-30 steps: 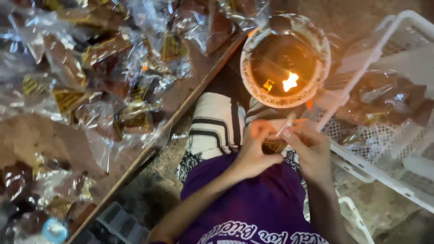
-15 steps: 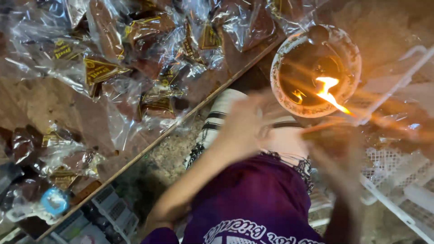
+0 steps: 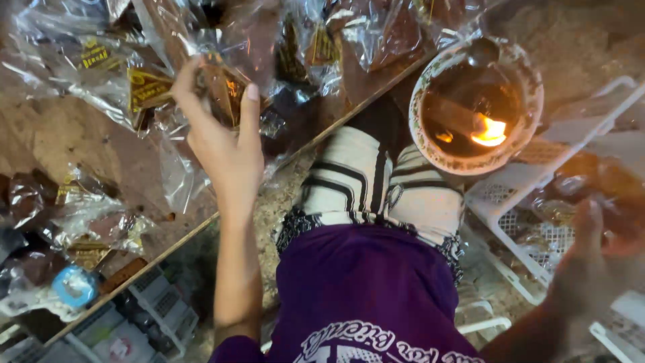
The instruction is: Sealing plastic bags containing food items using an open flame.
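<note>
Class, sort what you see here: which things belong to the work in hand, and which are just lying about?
In use: left hand grasping a clear wrapped packet; right hand over the white basket; bowl with a flame.
Lying about: blue tape roll; grey crate.

Packets (image 3: 222, 54) lie spread over the desk (image 3: 60, 134) at left. The left hand (image 3: 225, 144) rests on one packet (image 3: 225, 91) near the desk's edge. A bowl (image 3: 531, 87) sits right of the desk. The basket (image 3: 517, 195) lies further right, under the right hand (image 3: 588, 269).
</note>
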